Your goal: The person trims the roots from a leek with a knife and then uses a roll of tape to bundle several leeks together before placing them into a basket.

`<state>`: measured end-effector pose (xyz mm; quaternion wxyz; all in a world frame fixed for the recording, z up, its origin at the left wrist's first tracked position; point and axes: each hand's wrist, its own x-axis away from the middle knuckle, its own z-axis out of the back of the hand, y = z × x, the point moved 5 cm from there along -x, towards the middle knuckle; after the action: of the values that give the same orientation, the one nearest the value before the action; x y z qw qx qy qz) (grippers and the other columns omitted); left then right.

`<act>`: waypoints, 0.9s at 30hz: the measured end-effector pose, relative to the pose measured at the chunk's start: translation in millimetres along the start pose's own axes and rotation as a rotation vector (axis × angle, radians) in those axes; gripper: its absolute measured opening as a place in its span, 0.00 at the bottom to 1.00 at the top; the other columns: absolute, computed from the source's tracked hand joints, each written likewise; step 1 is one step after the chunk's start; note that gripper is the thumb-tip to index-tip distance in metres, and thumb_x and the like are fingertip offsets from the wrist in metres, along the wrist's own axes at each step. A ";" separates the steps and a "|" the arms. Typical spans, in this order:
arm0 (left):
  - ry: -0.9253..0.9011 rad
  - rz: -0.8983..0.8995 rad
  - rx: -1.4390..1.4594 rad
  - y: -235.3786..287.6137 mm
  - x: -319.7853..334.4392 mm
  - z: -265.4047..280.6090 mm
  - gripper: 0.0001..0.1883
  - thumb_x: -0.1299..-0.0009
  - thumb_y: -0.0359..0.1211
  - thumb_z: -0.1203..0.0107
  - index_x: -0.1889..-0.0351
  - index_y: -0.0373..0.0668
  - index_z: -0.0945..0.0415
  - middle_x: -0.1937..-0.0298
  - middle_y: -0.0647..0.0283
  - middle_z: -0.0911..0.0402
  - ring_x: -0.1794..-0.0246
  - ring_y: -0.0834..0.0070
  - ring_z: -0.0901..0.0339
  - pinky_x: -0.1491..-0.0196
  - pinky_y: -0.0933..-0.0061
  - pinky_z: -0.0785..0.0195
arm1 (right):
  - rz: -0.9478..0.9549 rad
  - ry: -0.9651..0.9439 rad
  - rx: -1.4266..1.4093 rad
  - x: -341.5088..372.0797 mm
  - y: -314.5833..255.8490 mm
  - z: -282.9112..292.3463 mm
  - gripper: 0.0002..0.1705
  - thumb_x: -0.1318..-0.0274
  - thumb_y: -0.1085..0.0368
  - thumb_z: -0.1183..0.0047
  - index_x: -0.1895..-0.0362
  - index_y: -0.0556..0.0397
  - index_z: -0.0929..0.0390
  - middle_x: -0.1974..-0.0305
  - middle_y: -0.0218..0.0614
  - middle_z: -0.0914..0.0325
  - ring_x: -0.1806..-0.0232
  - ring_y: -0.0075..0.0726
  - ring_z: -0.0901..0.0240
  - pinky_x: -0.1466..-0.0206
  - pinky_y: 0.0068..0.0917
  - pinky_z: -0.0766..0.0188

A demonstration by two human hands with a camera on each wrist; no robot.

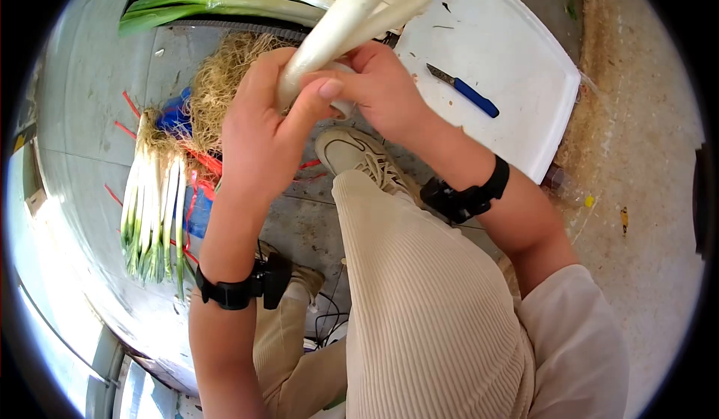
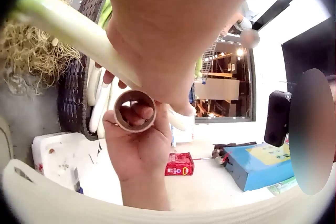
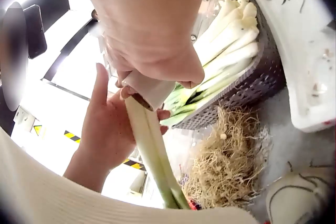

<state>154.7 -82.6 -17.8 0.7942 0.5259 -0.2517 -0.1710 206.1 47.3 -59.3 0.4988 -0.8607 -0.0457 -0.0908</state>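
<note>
My left hand (image 1: 258, 127) holds thick green onions (image 1: 341, 22), with its fingers curled around their pale stalks. My right hand (image 1: 386, 93) grips a white tape roll (image 3: 149, 87) with a brown cardboard core, held close against the stalks. Fingers show through the roll's opening in the left wrist view. In the right wrist view, the green ends of the held onions (image 3: 157, 155) slant down, and the left thumb stands out straight beside them. Part of the roll is hidden behind my hands in the head view.
A dark woven basket (image 3: 265, 71) is full of green onions. Beside it lie a heap of roots (image 1: 232, 67) and a bundle of thinner green onions (image 1: 153, 202) with red ties. A blue-handled knife (image 1: 475, 98) rests on the white tray (image 1: 524, 67). My shoe (image 1: 348, 149) is below my hands.
</note>
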 end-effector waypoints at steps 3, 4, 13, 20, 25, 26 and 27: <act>0.017 -0.023 -0.104 -1.8 -7.6 -0.9 0.29 0.32 0.55 0.37 0.48 0.39 0.24 0.63 0.57 0.16 0.67 0.68 0.16 0.63 0.69 0.26 | 0.034 0.098 -0.029 -3.7 -2.1 -4.3 0.17 0.41 0.64 0.35 0.51 0.59 0.21 0.62 0.34 0.19 0.65 0.24 0.25 0.61 0.25 0.26; 0.035 -0.050 -0.154 -3.0 -8.5 0.2 0.28 0.32 0.56 0.37 0.49 0.40 0.23 0.66 0.57 0.16 0.69 0.67 0.16 0.63 0.68 0.25 | 0.046 0.139 0.045 -4.3 -4.3 -3.8 0.19 0.40 0.64 0.35 0.49 0.59 0.23 0.60 0.33 0.19 0.63 0.24 0.24 0.58 0.26 0.26; -0.018 0.120 -0.273 1.3 -12.0 13.7 0.38 0.46 0.64 0.31 0.57 0.37 0.19 0.75 0.60 0.15 0.73 0.68 0.17 0.66 0.67 0.26 | -0.096 -0.266 0.161 4.4 -20.3 -5.8 0.39 0.35 0.65 0.42 0.27 0.57 0.49 0.40 0.42 0.27 0.38 0.35 0.29 0.38 0.33 0.29; 0.047 0.127 -0.392 9.8 -14.3 14.5 0.31 0.43 0.61 0.31 0.67 0.38 0.17 0.79 0.61 0.17 0.75 0.68 0.17 0.68 0.68 0.27 | 0.053 -0.084 0.243 11.7 -27.8 -12.7 0.43 0.37 0.68 0.44 0.25 0.60 0.56 0.44 0.44 0.25 0.45 0.36 0.24 0.47 0.31 0.24; 0.119 0.083 -0.748 23.3 -16.0 20.3 0.30 0.37 0.62 0.37 0.68 0.40 0.17 0.80 0.55 0.19 0.75 0.56 0.18 0.71 0.62 0.27 | -0.197 0.008 0.102 13.4 -32.5 -19.8 0.43 0.38 0.71 0.48 0.23 0.59 0.55 0.49 0.41 0.23 0.53 0.33 0.21 0.54 0.30 0.24; 0.118 0.077 -0.751 5.4 -23.6 34.2 0.30 0.37 0.62 0.37 0.68 0.40 0.17 0.80 0.55 0.19 0.75 0.56 0.18 0.71 0.62 0.27 | -0.191 0.010 0.101 17.2 -43.3 -25.4 0.43 0.38 0.71 0.48 0.23 0.59 0.55 0.49 0.41 0.23 0.53 0.33 0.21 0.54 0.30 0.24; 0.162 0.018 -0.966 -24.5 -38.1 60.5 0.32 0.37 0.64 0.39 0.69 0.40 0.17 0.79 0.54 0.19 0.75 0.54 0.18 0.71 0.59 0.27 | -0.301 -0.023 0.133 25.1 -53.5 -34.5 0.44 0.38 0.69 0.47 0.23 0.61 0.55 0.54 0.41 0.21 0.58 0.33 0.20 0.56 0.28 0.26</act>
<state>88.4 -117.0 -29.4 0.9659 0.1065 -0.0856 -0.2199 217.8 43.7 8.0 0.5350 -0.8102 -0.1856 -0.1514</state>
